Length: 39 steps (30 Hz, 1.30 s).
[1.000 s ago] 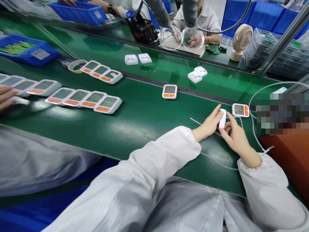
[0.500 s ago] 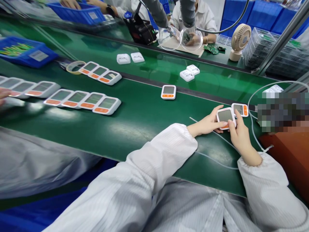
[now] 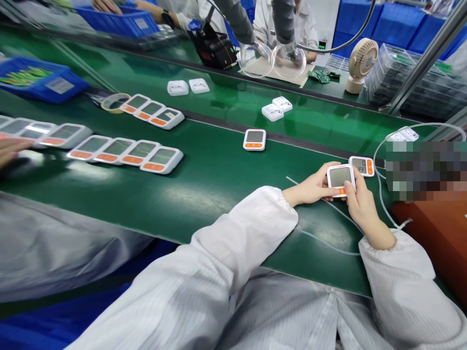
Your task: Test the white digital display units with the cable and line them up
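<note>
Between my two hands is a white digital timer [image 3: 340,177] with a grey screen and orange buttons, its face toward me. My left hand [image 3: 316,186] grips its left side, the thumb along the lower edge. My right hand [image 3: 361,200] closes on the right side, its thumb over the screen's lower right corner. Just behind it on the bench lies a second timer [image 3: 359,165], turned sideways, with digits on its screen. Another timer [image 3: 254,139] lies alone further left, its screen blank.
Rows of timers [image 3: 160,159] lie at left, near a co-worker's hand [image 3: 12,150]. White housings [image 3: 273,112] rest on the green strip behind. A clear tube [image 3: 381,194] loops at right beside an orange-brown box [image 3: 434,233]. A fan [image 3: 362,63] and blue bin [image 3: 44,80] stand further back.
My right index finger has come down from above the timer to its right side. The white housings on the far strip have shifted left. The co-worker's hand at left has moved further into view.
</note>
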Available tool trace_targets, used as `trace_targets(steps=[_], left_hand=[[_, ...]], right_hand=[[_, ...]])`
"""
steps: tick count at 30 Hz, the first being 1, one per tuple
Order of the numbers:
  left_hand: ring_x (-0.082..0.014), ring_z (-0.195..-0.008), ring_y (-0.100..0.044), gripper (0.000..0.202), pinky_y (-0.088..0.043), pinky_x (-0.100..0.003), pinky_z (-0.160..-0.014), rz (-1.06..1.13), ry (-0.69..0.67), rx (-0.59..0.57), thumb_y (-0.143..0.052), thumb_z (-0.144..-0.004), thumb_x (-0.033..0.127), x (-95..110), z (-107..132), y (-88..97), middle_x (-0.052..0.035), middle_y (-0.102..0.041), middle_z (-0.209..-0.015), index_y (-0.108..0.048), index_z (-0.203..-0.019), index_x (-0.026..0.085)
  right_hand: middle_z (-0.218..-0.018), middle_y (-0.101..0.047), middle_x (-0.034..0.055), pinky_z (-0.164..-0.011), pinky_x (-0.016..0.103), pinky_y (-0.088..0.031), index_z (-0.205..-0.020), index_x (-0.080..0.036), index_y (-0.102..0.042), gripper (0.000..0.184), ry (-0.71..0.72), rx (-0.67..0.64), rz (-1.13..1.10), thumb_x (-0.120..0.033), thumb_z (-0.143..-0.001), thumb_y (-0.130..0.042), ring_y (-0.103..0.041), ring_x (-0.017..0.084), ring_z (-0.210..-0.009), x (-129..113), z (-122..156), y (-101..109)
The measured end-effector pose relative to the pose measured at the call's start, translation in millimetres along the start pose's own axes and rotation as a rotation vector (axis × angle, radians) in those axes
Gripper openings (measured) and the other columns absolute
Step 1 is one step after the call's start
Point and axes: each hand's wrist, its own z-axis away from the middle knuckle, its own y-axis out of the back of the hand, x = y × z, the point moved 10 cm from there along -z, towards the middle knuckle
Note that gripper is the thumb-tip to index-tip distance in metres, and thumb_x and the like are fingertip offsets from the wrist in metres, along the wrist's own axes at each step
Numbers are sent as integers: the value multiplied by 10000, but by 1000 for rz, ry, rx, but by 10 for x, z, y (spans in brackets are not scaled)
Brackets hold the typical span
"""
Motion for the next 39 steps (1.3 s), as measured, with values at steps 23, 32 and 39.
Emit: trace_targets(steps=[23,32,39], left_hand=[[-158,-824,-583,859,-520,-301,-663,-28,28,3,-836,-764,386,-62,-11,7,-63,-563,-1096,-351,-1468,303],[-151,-848,-580,824,-530,-291,-672,-55,31,-13,-823,-783,381,-63,-11,1,-51,-547,-1105,-349,-1453,309],[-150,-833,-578,796,-528,-286,-653,-49,35,-2,-830,-769,361,-60,-11,2,-45,-548,-1075,-378,-1421,289]], right_hand=[[-716,-715,61,-553,353,-534,-1527,-164,-410,628,-32,-14,90,-529,-1016,-388,-679,270,-540,48,-13,-23],[-805,-733,89,-604,375,-538,-1547,-166,-370,655,-95,-84,128,-536,-1007,-342,-679,282,-568,32,-11,-43],[-819,-729,100,-627,391,-539,-1550,-163,-361,670,-111,-104,122,-542,-997,-335,-687,298,-595,12,-13,-45]])
